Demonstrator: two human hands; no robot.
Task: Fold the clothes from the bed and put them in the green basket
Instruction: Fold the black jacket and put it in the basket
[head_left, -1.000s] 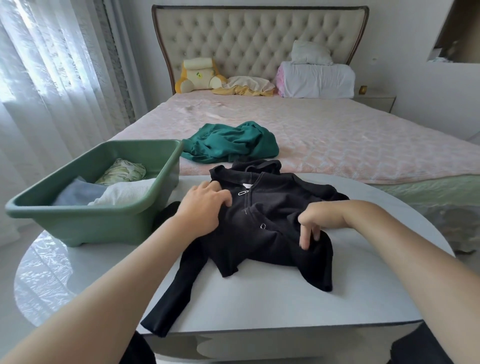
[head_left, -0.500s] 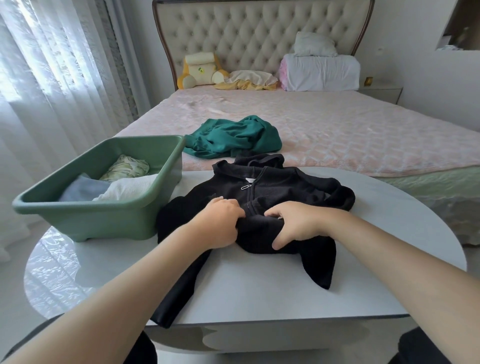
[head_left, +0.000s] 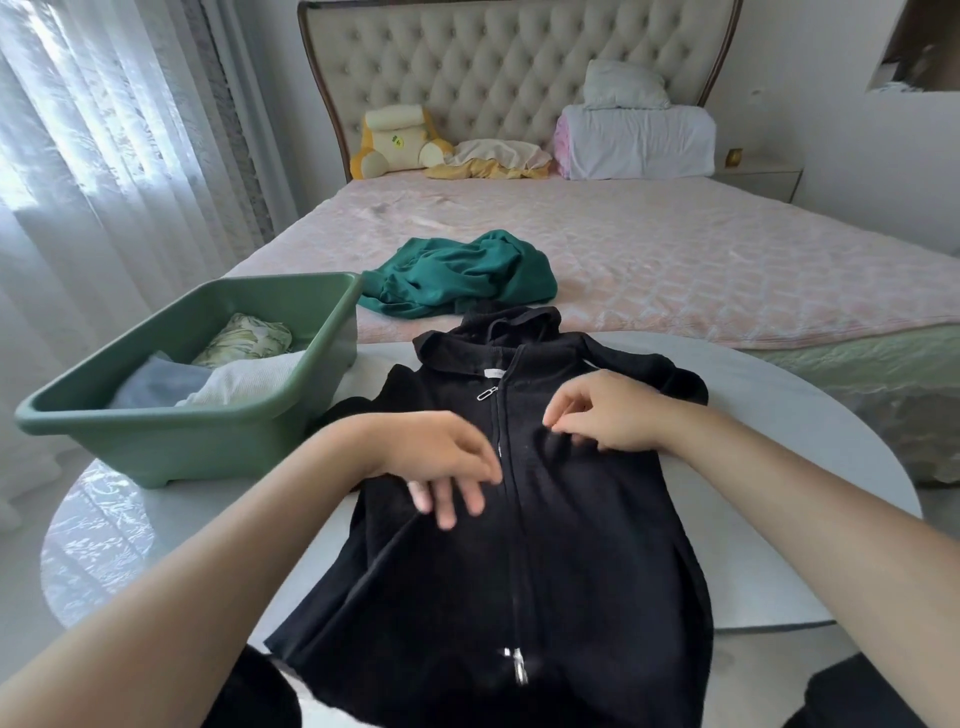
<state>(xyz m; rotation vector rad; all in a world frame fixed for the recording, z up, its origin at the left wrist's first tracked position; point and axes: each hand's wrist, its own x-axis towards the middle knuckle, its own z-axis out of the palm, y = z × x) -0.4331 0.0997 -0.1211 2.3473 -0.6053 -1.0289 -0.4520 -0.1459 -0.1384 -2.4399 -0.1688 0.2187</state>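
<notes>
Head: hoodie seemingly under fingers

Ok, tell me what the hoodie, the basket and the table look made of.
Hoodie: soft, matte black knit or fleece, judging by its fuzzy, light-absorbing surface; the zip pull glints like metal.
Basket: moulded green plastic, with smooth satin walls and a rolled rim.
Table: hard, glossy pale top that mirrors the curtain. It could be stone, glass or lacquer; I cannot tell which.
</notes>
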